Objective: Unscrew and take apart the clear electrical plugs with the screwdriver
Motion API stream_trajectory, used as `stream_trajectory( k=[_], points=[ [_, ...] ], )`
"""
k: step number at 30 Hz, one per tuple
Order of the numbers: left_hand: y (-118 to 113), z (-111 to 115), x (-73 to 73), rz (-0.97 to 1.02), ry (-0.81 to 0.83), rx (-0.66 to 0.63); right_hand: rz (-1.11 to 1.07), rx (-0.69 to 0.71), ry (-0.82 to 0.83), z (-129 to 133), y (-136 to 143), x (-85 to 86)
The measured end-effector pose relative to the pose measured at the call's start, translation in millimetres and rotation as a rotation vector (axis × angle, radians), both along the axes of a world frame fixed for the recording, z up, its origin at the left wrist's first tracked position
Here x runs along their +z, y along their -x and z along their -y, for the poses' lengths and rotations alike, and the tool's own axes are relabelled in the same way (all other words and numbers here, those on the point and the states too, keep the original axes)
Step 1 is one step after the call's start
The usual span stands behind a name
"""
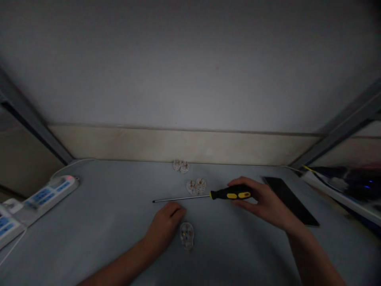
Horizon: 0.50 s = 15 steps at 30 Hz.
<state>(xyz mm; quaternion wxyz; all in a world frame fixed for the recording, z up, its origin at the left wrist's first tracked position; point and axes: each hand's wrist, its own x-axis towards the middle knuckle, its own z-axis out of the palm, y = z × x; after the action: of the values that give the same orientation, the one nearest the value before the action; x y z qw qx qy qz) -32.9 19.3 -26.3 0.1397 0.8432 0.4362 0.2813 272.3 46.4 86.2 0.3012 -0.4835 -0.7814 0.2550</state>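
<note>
In my right hand (257,198) is a screwdriver (232,194) with a black and yellow handle, the thumb and fingers closed around its rear end. Its long shaft points left across the table, and the dark tip lies beyond my left hand (166,220). That hand rests on the table with the fingers curled; whatever they may hold is hidden. Just right of it lies a clear plastic plug piece (187,235) with small metal parts inside. Behind the shaft sits a pair of similar clear pieces (196,186) with brass-coloured parts. Farther back, near the wall, is another clear pair (181,165).
White power strips (49,195) with blue socket faces run along the left side, one showing a red light. A dark flat slab (290,200) lies right of my right hand. Cables and dark items (354,180) crowd the far right. A wall (190,147) closes the back edge.
</note>
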Motion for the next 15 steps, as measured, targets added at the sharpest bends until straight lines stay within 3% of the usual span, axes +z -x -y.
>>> stream_trajectory(
  k=[5, 10, 15],
  points=[
    [-1, 4, -0.4, 0.047, 0.031, 0.013, -0.364, 0.024, -0.351, -5, 23, 51.1],
    [0, 9, 5.1, 0.125, 0.046, 0.053, -0.642, -0.096, -0.534, -11, 59, 80.7],
    [0, 9, 24.2, 0.408, 0.119, 0.038, -1.104, -0.151, -0.731, -4, 83, 109.6]
  ],
)
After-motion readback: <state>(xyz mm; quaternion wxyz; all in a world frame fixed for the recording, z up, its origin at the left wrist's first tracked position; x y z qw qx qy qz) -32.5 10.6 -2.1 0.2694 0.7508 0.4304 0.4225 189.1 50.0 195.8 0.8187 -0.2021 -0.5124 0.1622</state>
